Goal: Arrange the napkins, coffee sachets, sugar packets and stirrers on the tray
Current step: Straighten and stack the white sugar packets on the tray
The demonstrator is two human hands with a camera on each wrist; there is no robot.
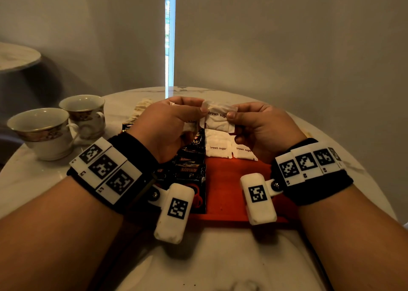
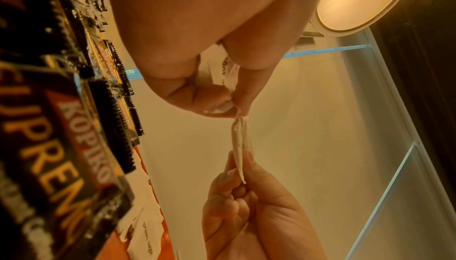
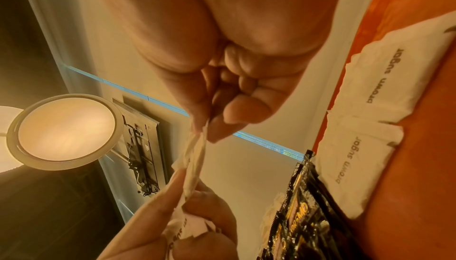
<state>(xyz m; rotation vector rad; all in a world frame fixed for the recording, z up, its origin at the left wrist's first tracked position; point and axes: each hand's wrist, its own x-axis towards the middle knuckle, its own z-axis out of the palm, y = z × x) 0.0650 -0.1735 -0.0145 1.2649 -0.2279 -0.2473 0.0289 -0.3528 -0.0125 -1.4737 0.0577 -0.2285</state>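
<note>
From the head view, a white brown-sugar packet [image 1: 217, 119] is held up above the orange tray [image 1: 229, 180], pinched at one end by the left hand [image 1: 167, 125] and at the other by the right hand [image 1: 262, 129]. The left hand's fingers are also curled round a small bundle of further packets [image 1: 189, 126], so the lifted one is probably being peeled off that bundle for laying down. Two sugar packets [image 1: 230, 150] already lie side by side along the tray's far edge, and a column of black coffee sachets [image 1: 189, 169] is laid overlapping down its left part; the bare orange floor nearer the person seems kept for what remains. Two teacups [image 1: 59, 127] stand on the marble table [image 1: 33, 180] to the left, off the tray, and a pale crumpled thing beyond the left hand may be the napkins. No stirrers can be told with certainty

In the left wrist view, the packet [image 2: 238, 143] is seen edge-on, nipped between the left thumb and fingers [image 2: 212, 106] above and the right fingertips [image 2: 249, 166] below. The sachets [image 2: 74, 147] fill the left side

In the right wrist view, the same two-ended pinch is shown, the right hand's other fingers being folded into the palm. The two laid packets [image 3: 370, 117] rest flat on the tray, print upward, beside the sachets [image 3: 303, 215], each kind apparently being kept to its own row
</note>
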